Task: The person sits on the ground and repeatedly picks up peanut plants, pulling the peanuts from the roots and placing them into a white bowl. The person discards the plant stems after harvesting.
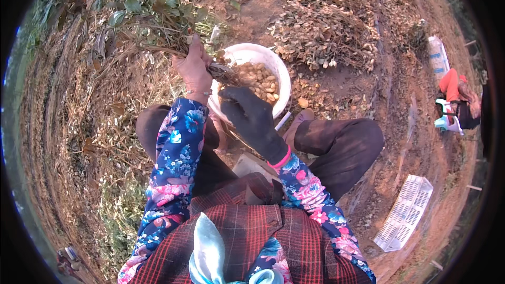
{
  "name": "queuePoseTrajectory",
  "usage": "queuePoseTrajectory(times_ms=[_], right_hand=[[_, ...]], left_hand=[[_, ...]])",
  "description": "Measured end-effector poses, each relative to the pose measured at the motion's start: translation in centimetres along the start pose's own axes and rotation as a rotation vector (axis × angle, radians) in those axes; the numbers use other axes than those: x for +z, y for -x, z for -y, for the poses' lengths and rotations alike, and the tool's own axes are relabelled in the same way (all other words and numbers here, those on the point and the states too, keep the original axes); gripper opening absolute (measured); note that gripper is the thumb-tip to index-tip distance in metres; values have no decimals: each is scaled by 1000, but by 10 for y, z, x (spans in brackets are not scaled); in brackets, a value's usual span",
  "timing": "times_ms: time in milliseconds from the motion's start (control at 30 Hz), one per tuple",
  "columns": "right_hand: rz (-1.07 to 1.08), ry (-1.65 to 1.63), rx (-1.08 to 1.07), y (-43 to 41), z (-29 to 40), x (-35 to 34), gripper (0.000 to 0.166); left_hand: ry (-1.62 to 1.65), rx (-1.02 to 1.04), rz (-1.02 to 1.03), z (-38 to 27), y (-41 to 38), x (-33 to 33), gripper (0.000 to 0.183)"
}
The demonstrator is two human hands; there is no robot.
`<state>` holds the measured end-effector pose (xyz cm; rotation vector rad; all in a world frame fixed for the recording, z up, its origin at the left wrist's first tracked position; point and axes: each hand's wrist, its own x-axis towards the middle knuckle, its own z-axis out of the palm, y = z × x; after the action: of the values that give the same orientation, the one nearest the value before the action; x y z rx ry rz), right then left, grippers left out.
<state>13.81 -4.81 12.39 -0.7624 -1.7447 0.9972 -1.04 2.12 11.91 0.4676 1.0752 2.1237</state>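
Note:
My bare left hand (pixel 194 67) is closed around the stems of a bunch of leafy peanut plants (pixel 165 27); the leaves spread to the upper left and the root end hangs over a white tub (pixel 285 75). Shelled-looking peanut pods (pixel 260 81) lie in the tub, which stands between my feet. In a dark glove, my right hand (pixel 250 116) is at the tub's near rim, just below the root end, fingers curled. Whether its fingers hold a pod is hidden.
Pulled peanut plants (pixel 327 23) lie heaped beyond the tub at the right. A white perforated plastic crate (pixel 404 213) rests at the lower right. Farther right, a person (pixel 459 90) is beside a white sack (pixel 438 57). Dry plants cover the soil at the left.

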Motion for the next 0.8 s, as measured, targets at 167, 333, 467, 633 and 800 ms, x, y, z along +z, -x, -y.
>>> queuePoseTrajectory(times_ms=[167, 333, 467, 633, 800], right_hand=[[-171, 450, -124, -31, -54, -53, 14], [-127, 78, 100, -49, -48, -51, 15], [60, -122, 285, -46, -62, -57, 19], [200, -427, 298, -28, -59, -49, 33], [72, -499, 564, -8, -60, -29, 29]], left_hand=[[-7, -127, 144, -17, -2, -1, 19], [162, -309, 333, -18, -5, -7, 14], [297, -461, 447, -22, -6, -10, 18], [372, -500, 528, -21, -2, -3, 18], [379, -500, 533, -17, 0, -2, 10]])
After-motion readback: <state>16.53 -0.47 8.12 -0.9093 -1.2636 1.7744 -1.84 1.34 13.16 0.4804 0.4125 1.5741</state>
